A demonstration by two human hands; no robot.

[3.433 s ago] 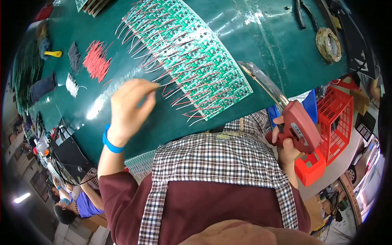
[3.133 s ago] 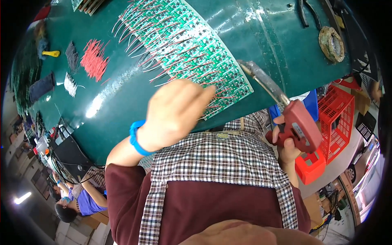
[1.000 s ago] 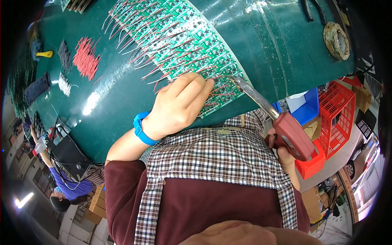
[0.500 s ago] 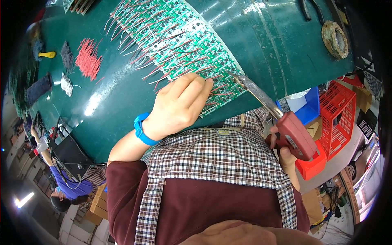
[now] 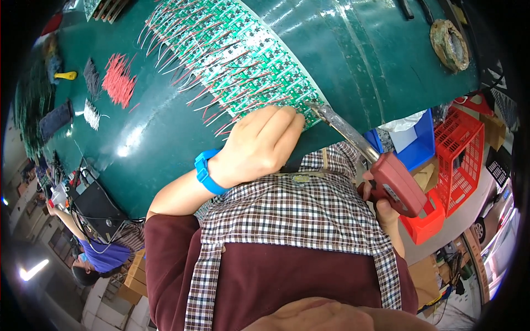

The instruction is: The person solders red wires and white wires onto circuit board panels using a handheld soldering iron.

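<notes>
My left hand, with a blue band on its wrist, is closed over the near end of a long sheet of green circuit boards. Its fingertips are hidden, so whatever they pinch cannot be made out. Rows of thin red, black and white wires stick out from the sheet's left side. My right hand grips a dark red soldering gun. The gun's long metal barrel points up and left, its tip at the boards' right edge, just beside my left fingers.
Bundles of red wires, black wires and white wires lie on the green tabletop. A tape roll sits at the far right. Below the table's right edge are a blue bin and red crates. Another person works at far left.
My left hand has moved right and slightly toward me, nearer the gun's tip. The board sheet has shifted slightly to the left. The soldering gun has barely moved.
</notes>
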